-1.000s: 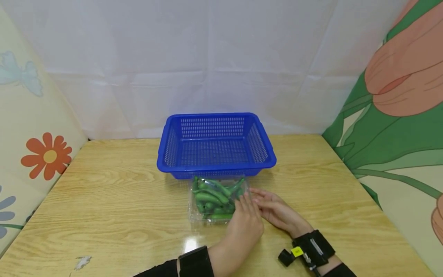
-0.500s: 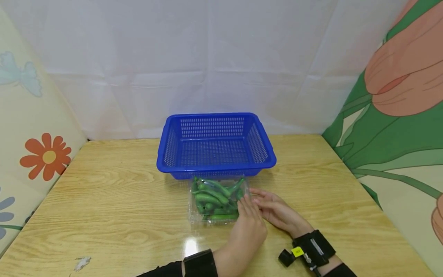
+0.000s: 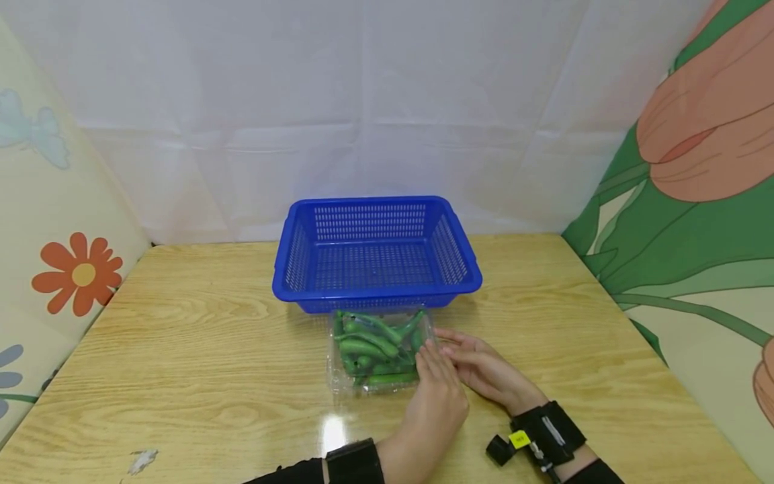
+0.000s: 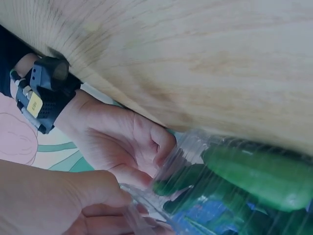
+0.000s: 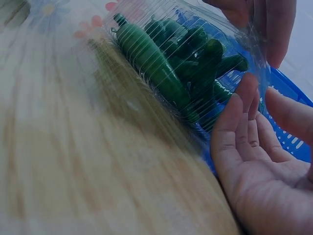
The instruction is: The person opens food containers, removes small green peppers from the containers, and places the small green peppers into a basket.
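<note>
A clear plastic box full of green peppers lies on the table, right in front of the blue basket. At its right end, my left hand pinches the lid's edge between thumb and fingers. Beside it, my right hand has its fingertips against the end wall and its thumb at the rim, as the right wrist view shows. In the head view the left hand covers the box's near right corner. Seen from the wrists, the peppers stay behind the ridged plastic wall.
The basket has slotted sides and stands near the white backdrop. Wood-grain table top extends to both sides, with a worn patch at the front left. Painted panels flank it. Black straps hold the wrist cameras.
My left hand has shifted slightly right and toward me along the box's right end, and more of the peppers shows. The right hand, box and basket have hardly moved.
</note>
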